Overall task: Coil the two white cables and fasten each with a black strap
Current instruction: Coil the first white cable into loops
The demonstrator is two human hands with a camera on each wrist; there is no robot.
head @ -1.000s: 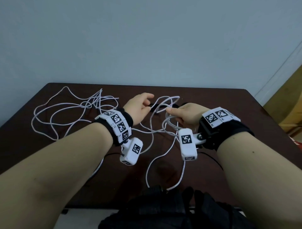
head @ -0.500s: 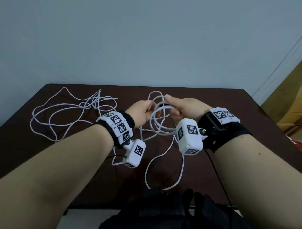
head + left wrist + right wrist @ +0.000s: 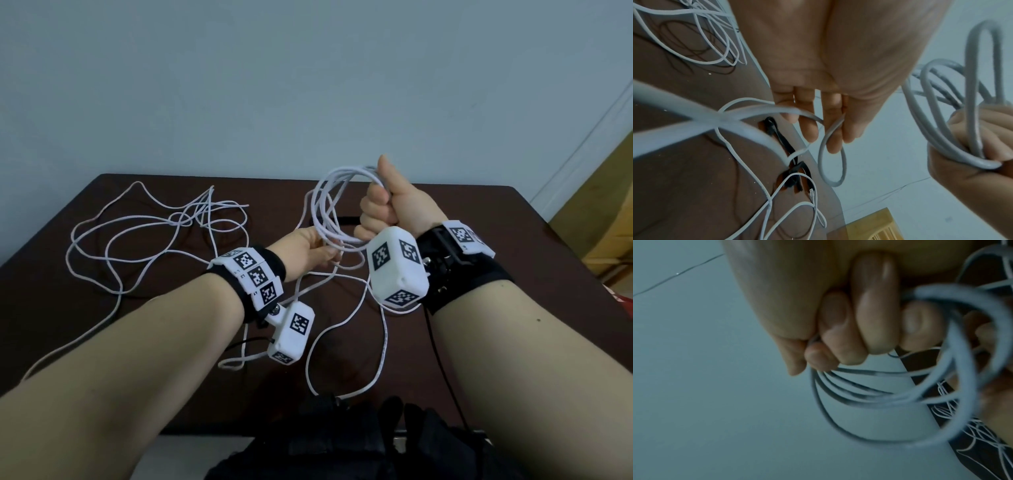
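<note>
My right hand [image 3: 387, 202] fists around a gathered coil of white cable [image 3: 329, 205], raised above the dark brown table [image 3: 513, 246]; loops hang left of that grip. My left hand [image 3: 305, 250], lower and just left, pinches a strand of the same cable between near-straight fingers [image 3: 830, 129]. The second white cable [image 3: 154, 233] sprawls loose well left of both hands. Black straps [image 3: 789, 154] lie on the table beyond my left fingertips. Wrist markers show only square codes (small print beside them unreadable).
</note>
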